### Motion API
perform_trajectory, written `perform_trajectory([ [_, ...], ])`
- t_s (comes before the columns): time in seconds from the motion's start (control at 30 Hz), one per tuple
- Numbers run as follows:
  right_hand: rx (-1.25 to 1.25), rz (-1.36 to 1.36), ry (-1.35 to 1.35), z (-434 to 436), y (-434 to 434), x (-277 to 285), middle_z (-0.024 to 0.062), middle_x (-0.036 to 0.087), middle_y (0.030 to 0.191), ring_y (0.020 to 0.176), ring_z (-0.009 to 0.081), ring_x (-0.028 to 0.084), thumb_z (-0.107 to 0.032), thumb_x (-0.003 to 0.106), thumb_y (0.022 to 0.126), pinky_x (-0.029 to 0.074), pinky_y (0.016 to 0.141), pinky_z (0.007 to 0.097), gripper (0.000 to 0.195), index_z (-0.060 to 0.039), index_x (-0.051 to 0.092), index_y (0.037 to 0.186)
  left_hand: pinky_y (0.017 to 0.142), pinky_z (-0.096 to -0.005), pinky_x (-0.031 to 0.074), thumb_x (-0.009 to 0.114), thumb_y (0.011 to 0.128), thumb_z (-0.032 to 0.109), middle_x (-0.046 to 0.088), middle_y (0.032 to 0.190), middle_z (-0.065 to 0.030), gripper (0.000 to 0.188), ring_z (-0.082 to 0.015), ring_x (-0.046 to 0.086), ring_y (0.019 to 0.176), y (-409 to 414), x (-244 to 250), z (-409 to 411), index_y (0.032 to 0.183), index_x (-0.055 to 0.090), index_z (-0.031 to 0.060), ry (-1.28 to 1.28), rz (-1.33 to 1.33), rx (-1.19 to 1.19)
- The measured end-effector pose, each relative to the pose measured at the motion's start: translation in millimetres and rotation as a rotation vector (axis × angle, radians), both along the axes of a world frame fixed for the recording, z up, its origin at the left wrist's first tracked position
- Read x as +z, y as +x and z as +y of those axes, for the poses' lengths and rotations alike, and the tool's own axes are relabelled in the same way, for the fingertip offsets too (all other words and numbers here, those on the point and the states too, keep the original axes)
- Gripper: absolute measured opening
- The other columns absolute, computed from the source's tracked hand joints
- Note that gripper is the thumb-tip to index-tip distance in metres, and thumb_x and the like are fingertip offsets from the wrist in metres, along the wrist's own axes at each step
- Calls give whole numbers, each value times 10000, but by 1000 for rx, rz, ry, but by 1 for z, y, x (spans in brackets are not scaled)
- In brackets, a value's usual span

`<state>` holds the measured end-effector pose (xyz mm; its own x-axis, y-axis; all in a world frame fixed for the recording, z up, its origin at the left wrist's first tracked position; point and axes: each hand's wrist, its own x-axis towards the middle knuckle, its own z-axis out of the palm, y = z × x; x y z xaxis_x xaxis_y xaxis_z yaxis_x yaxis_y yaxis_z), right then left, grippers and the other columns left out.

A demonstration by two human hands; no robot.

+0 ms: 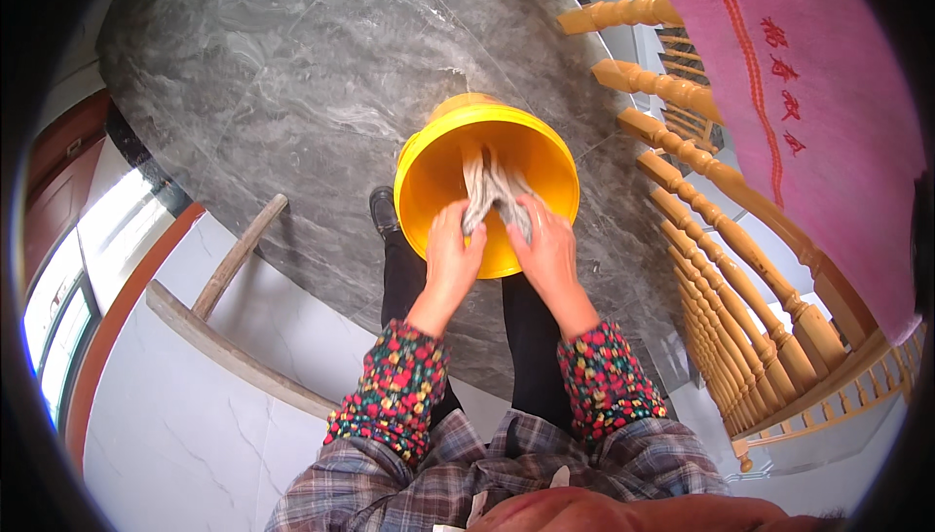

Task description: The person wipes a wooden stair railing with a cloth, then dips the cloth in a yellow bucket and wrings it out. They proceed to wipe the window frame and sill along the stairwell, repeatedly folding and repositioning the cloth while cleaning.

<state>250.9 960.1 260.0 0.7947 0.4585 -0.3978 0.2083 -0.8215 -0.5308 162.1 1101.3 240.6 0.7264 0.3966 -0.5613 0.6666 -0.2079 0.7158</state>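
A yellow plastic bucket [485, 265] stands on the floor between my feet, its mouth facing me. Over its near side, my left hand [451, 243] grips one part of a wet-looking, greyish-white cloth [483, 180]. Another part of the same cloth is held in my right hand [544, 240]. Between the two hands the cloth is bunched, and its far end hangs down into the bucket. The bottom of the bucket is hard to make out, so I cannot tell whether there is water in it.
Grey marbled tiles [292, 79] cover the floor. A wooden balustrade [738, 240] runs along the right, with a pink towel [818, 79] bearing writing draped over its rail. At left is a wooden bench [241, 364] with a protruding leg, close to the white wall [175, 415].
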Motion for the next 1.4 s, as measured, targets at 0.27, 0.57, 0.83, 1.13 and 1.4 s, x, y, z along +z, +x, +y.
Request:
perform_trajectory([
  [0.27,88,-36,-320,22,22,-261,198,716,1129,1018,409,692,-188,564,948,523,878,545,274,-137,662,1198,979,-543,486,593,925,100,610,1204,-289,413,-470,590,1127,28,-240,-8,1319,536,-9,250,249,-254],
  [0.57,-32,214,-188,1,-61,-262,267,656,1179,1121,432,627,-160,582,952,510,930,535,287,-82,635,1222,898,-488,513,587,952,135,676,1169,-268,289,-436,647,1084,-12,-250,-60,1210,649,21,-205,415,440],
  [0.83,-1,-46,167,9,-52,2,136,605,874,863,350,615,-25,731,810,532,754,437,207,-59,670,1005,943,-360,505,662,1008,260,679,1034,-55,229,-193,636,1044,-34,-31,2,1123,686,62,-555,42,707],
  [1.13,432,-16,388,10,-40,160,80,596,836,899,266,640,-76,734,790,518,917,465,158,-58,697,942,731,-412,662,657,990,226,749,1035,-182,342,-301,756,849,14,-50,0,1263,642,21,-1493,431,867],
  [1.4,-629,386,646,-16,29,5,72,631,1236,1067,166,643,-96,700,976,520,956,329,330,-35,601,1285,994,-463,568,514,1056,253,696,1263,-190,416,-310,700,1119,-33,-52,-19,1386,571,5,-1562,156,954],
])
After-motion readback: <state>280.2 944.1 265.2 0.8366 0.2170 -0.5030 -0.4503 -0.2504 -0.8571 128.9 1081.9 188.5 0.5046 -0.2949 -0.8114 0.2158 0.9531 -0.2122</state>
